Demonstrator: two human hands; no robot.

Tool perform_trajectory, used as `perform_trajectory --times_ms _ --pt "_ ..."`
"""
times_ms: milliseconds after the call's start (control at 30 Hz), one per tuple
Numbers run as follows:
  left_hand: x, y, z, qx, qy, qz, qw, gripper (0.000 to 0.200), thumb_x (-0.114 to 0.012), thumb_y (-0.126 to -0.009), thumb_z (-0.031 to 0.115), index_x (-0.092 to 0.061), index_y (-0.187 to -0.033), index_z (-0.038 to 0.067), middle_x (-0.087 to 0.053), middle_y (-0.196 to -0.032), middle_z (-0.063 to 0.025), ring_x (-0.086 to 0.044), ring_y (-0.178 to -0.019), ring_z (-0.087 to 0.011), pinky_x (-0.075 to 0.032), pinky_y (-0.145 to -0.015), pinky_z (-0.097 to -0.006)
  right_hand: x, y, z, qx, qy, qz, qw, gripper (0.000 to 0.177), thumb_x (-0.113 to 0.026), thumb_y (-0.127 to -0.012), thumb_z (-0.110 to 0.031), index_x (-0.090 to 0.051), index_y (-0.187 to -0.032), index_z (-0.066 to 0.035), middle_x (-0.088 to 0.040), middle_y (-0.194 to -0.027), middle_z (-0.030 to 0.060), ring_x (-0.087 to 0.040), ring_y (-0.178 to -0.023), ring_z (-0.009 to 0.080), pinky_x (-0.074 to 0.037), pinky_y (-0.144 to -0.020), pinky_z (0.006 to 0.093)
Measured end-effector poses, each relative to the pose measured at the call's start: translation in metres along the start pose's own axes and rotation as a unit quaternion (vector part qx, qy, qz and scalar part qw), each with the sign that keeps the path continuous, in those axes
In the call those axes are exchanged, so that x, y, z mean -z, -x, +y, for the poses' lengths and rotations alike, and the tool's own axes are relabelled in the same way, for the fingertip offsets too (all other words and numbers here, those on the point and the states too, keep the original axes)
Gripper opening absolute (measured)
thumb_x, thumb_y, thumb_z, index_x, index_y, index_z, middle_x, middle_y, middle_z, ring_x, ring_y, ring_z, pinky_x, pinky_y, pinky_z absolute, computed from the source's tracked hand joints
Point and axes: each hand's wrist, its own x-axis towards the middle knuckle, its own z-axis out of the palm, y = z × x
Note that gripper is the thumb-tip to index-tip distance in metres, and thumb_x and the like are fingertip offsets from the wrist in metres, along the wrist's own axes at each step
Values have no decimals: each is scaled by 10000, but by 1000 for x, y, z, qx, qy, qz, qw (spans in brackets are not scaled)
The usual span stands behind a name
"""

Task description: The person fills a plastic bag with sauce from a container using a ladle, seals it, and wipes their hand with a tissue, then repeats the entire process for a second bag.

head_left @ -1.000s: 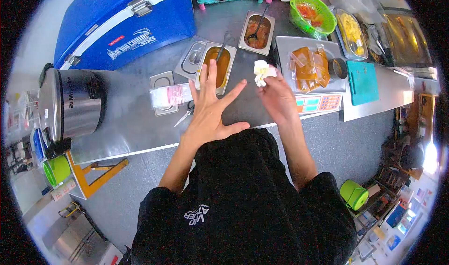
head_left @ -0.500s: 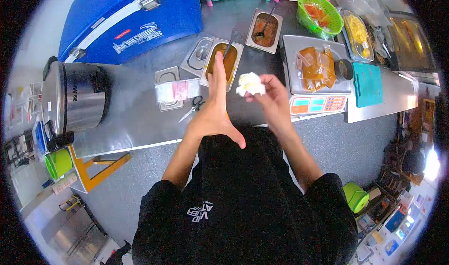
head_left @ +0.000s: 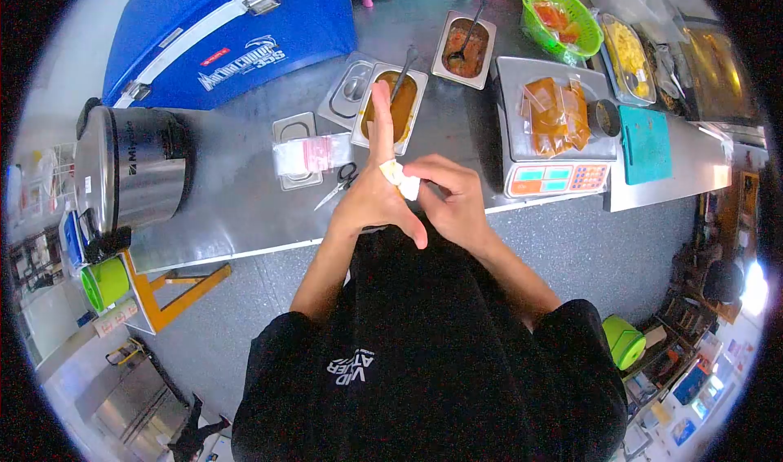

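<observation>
My left hand (head_left: 369,199) is held up over the front of the steel table, fingers stretched and thumb apart. In my right hand (head_left: 457,199) a crumpled white tissue (head_left: 406,185) with yellow stains is pinched. It presses against the palm side of my left hand. Behind my left fingers stands a steel pan (head_left: 415,107) of orange-brown sauce with a ladle (head_left: 403,75) in it, partly hidden. Scissors (head_left: 334,191) lie left of my left hand, beside clear plastic bags (head_left: 322,154) resting on a steel lid (head_left: 302,181).
A digital scale (head_left: 559,180) carries bags of orange sauce (head_left: 556,119) and a roll of tape (head_left: 603,118). Nearby are a second pan (head_left: 483,54), a green basket (head_left: 581,50) and a teal board (head_left: 646,148). A blue cooler (head_left: 236,54) and large steel pot (head_left: 134,168) stand left.
My right hand has moved left and brought the tissue from beside my left hand against its palm. My left hand stays spread in nearly the same place.
</observation>
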Motion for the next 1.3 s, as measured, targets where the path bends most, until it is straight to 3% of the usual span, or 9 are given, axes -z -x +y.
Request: perform_trajectory --times_ms 200,400,700,767,833,933,967,1167,1300 --pt "0 2 -8 6 -22 -34 999 1825 -707 -222 889 262 -1471 -24 204 -1587 -253 139 -1484 -376 47 -1179 -525 15 -8 7 12 -16 -85 996 365 -583 -777 117 -685 -1095 -33 -695 -978 145 -688 -882 259 -525 -764 318" --pt "-1 1 -9 7 -25 -54 998 1809 -708 -228 884 254 -1488 14 207 -1592 -238 154 -1477 -401 54 -1133 -638 25 -15 17 -76 -149 -189 968 379 -541 -805 146 -687 -1108 -28 -691 -1041 87 -644 -954 159 -502 -816 303" --pt "1 0 -13 30 0 -40 999 1805 -709 -230 875 260 -1485 11 197 -1592 -246 135 -1486 -374 58 -1156 -587 33 -12 50 -140 -265 -278 912 317 -630 -802 87 -685 -1098 -10 -690 -1059 75 -633 -976 135 -499 -818 287" --pt "-3 1 -18 45 113 -30 992 1803 -694 -219 889 268 -1489 44 190 -1596 -239 139 -1488 -362 65 -1165 -560 33 -3 60 -169 -461 -250 835 312 -675 -799 33 -673 -1108 -14 -688 -1066 95 -643 -964 162 -509 -811 298" --pt "-10 -1 -4 82 319 -1 944 1747 -604 -218 955 220 -1523 135 136 -1610 -228 102 -1497 -353 51 -1178 -533 29 2 57 -214 -619 -177 735 320 -707 -816 -51 -643 -1127 -14 -679 -1084 130 -658 -914 220 -533 -788 335" --pt "-17 1 0 50 630 28 774 1676 -486 -224 1029 141 -1561 235 66 -1626 -212 44 -1508 -342 26 -1189 -510 29 -6 53 -261 -605 -35 751 311 -626 -878 -58 -603 -1185 -7 -671 -1073 144 -654 -886 223 -556 -754 334" --pt "-17 1 0 46 649 34 759 1641 -438 -235 1049 79 -1575 254 29 -1629 -208 1 -1508 -339 -11 -1189 -508 32 -8 48 -286 -572 -1 769 299 -586 -892 -27 -593 -1188 16 -678 -1039 142 -660 -856 209 -570 -746 318" --pt "-17 -4 -4 37 637 60 768 1653 -432 -221 1050 77 -1576 250 39 -1626 -218 20 -1507 -346 -36 -1189 -507 17 -9 24 -278 -441 88 849 268 -619 -903 -40 -634 -1163 21 -697 -944 87 -651 -731 150 -555 -658 273" --pt "-21 -6 -11 18 564 81 822 1669 -475 -209 1028 149 -1555 264 62 -1625 -212 86 -1504 -340 9 -1198 -490 -10 -6 10 -274 -387 86 876 243 -678 -890 -71 -676 -1122 1 -671 -824 29 -571 -667 85 -466 -595 222"
